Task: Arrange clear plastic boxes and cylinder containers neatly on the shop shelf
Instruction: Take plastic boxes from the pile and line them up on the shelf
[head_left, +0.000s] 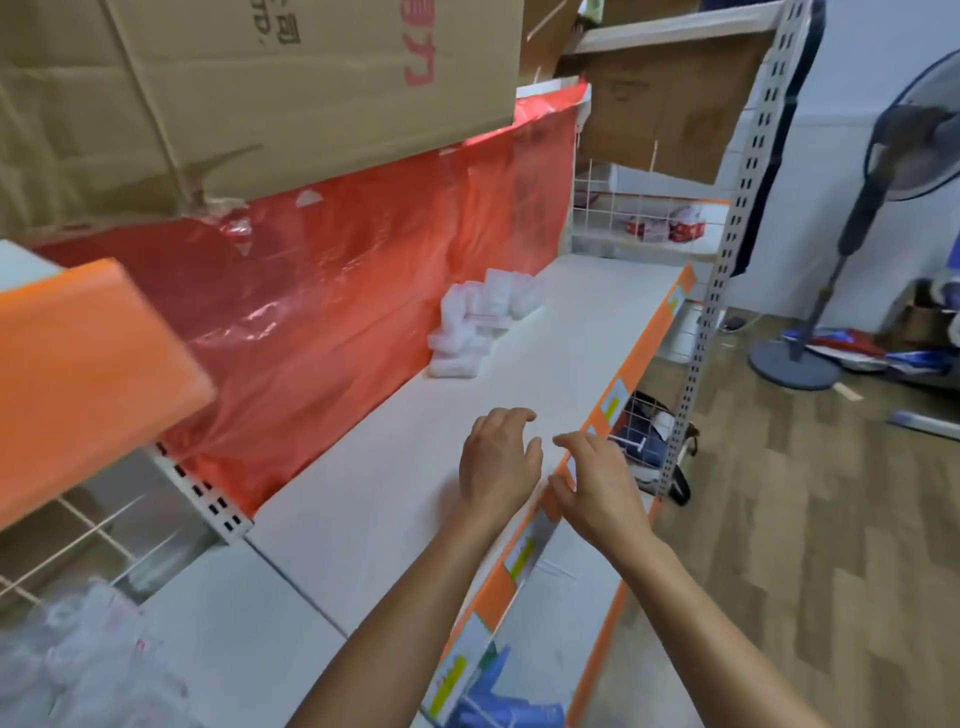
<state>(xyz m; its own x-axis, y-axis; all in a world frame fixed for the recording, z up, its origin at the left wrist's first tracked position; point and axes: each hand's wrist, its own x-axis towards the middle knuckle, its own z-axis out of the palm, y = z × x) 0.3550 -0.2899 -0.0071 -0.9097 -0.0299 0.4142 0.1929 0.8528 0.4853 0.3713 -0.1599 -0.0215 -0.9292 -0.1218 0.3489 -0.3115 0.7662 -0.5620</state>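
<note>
A cluster of clear plastic boxes (475, 322) stands on the white shelf (561, 332) at the back, against a red plastic sheet (337, 291). My left hand (498, 460) hovers over the shelf's front part, fingers loosely curled, holding nothing. My right hand (592, 486) is beside it at the shelf's orange front edge (649, 343), fingers loosely bent and empty. Both hands are well short of the boxes. No cylinder containers can be made out on this shelf.
Large cardboard boxes (260, 88) sit on the shelf above. Clear plastic bags (78, 654) lie at lower left. An orange panel (78, 374) juts out at left. A standing fan (852, 239) and clutter are on the wooden floor at right. A metal upright (727, 249) ends the shelf.
</note>
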